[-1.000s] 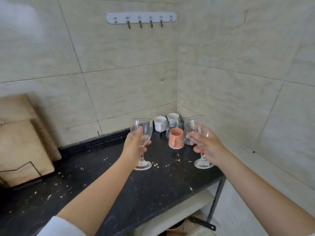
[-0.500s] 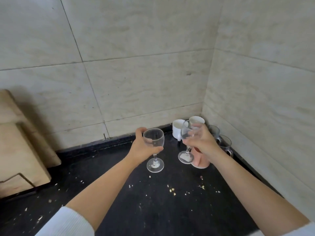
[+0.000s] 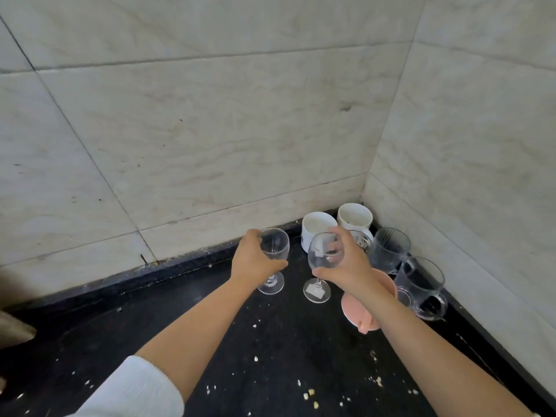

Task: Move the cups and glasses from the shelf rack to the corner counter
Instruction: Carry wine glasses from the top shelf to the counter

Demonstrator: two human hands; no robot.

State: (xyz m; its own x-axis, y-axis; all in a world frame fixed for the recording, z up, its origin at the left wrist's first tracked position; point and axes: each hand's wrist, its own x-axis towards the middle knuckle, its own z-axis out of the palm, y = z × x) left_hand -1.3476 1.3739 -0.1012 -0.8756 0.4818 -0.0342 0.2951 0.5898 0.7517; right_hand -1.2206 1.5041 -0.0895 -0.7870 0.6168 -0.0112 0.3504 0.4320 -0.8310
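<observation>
Item 1, left hand [image 3: 254, 260]: I see it wrapped around the bowl of a clear stemmed glass [image 3: 272, 260], thumb in front, fingers behind. The glass is upright, its foot at or just above the black counter [image 3: 270, 356]; I cannot tell whether it touches.

Item 2, right hand [image 3: 346, 266]: closed from above and the right on the bowl of a second stemmed glass [image 3: 322, 266], upright, a pale label showing on its foot. Contact with the counter likewise unclear. The two glasses stand near each other, apart.

Item 3, under the right wrist: a pink mug [image 3: 364, 308], partly hidden by the forearm.

Item 4, beyond the right hand: two white cups [image 3: 319, 228], side by side in the corner.

Item 5, right of the right hand: two clear glass mugs [image 3: 421, 284], just beside the right-hand wall.

Item 6, nearer than both hands: pale crumbs [image 3: 310, 394] scattered on the counter.

Item 7, left forearm: a white sleeve [image 3: 132, 392] pushed up.

Item 8, surround: beige tiled walls [image 3: 210, 130] meeting in the corner.
</observation>
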